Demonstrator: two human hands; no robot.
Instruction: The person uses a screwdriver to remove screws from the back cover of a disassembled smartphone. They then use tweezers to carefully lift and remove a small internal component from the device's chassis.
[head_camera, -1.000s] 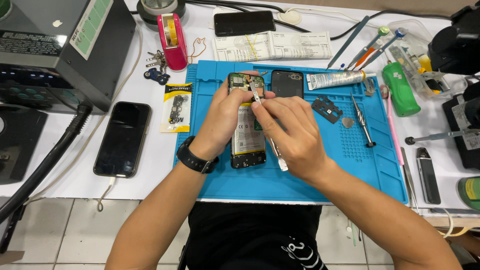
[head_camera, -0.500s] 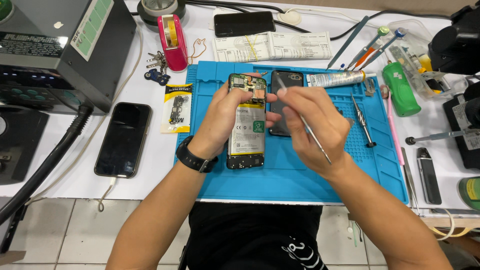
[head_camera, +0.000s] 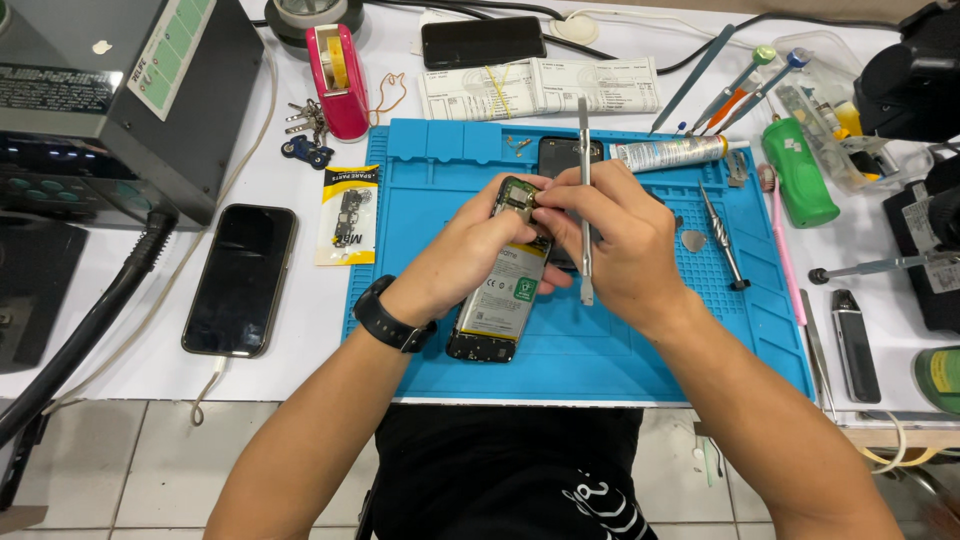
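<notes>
the opened phone (head_camera: 503, 285) now sits tilted on the blue mat (head_camera: 600, 350), gripped by the left hand (head_camera: 475, 245). the right hand (head_camera: 610, 235) has swung its metal tool (head_camera: 584, 170) upright, fingertips pinching at the phone's top.

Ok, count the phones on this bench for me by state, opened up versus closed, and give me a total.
Opened phone, back off, held by left hand and right hand: 1
Closed phones lying screen up: 2, one left of the blue mat, one at the far edge
Total: 3
</notes>
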